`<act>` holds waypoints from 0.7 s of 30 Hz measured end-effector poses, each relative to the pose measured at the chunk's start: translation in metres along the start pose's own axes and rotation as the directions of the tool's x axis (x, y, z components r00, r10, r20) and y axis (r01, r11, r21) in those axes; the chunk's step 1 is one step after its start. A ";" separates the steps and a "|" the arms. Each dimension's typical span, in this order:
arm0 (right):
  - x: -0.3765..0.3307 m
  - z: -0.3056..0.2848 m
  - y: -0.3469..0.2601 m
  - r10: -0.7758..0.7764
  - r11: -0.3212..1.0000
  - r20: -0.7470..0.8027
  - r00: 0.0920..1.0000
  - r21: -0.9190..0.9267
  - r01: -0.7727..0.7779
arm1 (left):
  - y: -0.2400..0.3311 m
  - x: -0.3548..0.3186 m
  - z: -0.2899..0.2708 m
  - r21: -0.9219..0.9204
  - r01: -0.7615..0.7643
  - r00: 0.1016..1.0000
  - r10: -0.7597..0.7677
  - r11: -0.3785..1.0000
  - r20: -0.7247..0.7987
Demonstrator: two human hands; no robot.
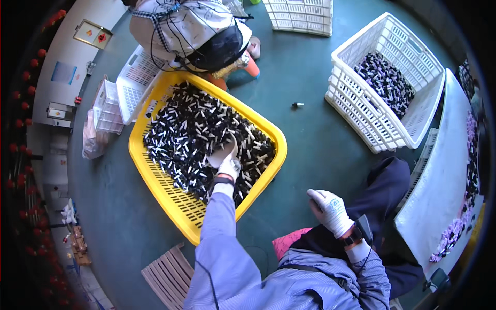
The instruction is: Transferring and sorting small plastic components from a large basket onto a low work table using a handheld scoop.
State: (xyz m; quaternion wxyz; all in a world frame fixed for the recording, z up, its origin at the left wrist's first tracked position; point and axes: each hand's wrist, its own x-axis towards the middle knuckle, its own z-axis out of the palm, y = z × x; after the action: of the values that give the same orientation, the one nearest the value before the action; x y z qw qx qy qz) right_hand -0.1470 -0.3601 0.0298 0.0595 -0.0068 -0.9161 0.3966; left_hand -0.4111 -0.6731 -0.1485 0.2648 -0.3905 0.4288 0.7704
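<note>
My left hand [230, 167], in a white glove, reaches into a yellow plastic basket [270, 135]. Its fingers are closed on a pale, curved scoop-like piece [222, 154], partly sunk among the contents. Heaped in the basket are many small black-and-white tube-shaped parts [199, 132]; their exact kind is too small to make out. My right hand [330, 211], also gloved, hovers near my bent leg, apart from the basket. Its fingers are curled together, and nothing shows in them; the palm side is partly hidden.
At right stands a white crate [356, 106] with small dark and purple parts. Beside it a pale board [439, 181] bears more purple pieces. One loose part [297, 105] lies on the green floor. Another person [194, 39] sits beyond the basket, near a white crate [137, 77]. A slatted stool [168, 276] is lower left.
</note>
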 end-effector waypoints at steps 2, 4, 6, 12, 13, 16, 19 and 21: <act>0.003 0.003 -0.013 0.001 0.999 0.020 1.000 0.055 -0.002 | -0.002 0.017 -0.027 0.036 -0.126 0.983 0.130 0.991 -0.131; 0.007 0.007 -0.007 0.024 0.998 -0.004 1.000 0.066 -0.023 | -0.013 0.023 -0.038 0.122 -0.198 0.954 0.220 0.973 -0.204; 0.008 0.004 -0.001 0.069 0.996 0.010 0.998 0.054 -0.069 | -0.007 0.029 -0.032 0.198 -0.186 0.947 0.230 0.962 -0.225; 0.021 0.010 -0.002 0.077 0.997 0.046 0.996 0.007 -0.077 | 0.081 0.037 -0.030 0.289 -0.394 0.915 0.402 0.873 0.032; 0.029 0.013 -0.008 0.087 0.996 0.058 0.994 0.004 -0.088 | 0.096 0.045 -0.025 0.594 -0.252 0.914 0.389 0.764 -0.112; 0.085 0.025 -0.039 -0.179 0.983 0.029 0.983 -0.038 0.181 | 0.094 0.080 -0.024 0.457 -0.162 0.956 0.254 0.875 -0.147; 0.151 0.068 -0.074 -0.421 0.907 0.018 0.907 -0.014 0.421 | 0.099 0.097 -0.059 0.618 -0.182 0.916 0.360 0.765 -0.177; 0.160 0.107 -0.039 -0.340 0.930 0.182 0.923 -0.082 0.359 | 0.081 0.115 -0.031 0.394 -0.084 0.963 0.176 0.915 -0.203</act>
State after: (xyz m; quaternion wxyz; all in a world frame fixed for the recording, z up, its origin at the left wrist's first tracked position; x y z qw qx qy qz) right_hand -0.3166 -0.4549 0.0021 0.0528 0.1862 -0.9254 0.3258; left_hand -0.5233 -0.7315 -0.2177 0.2310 -0.3899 0.6239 0.6367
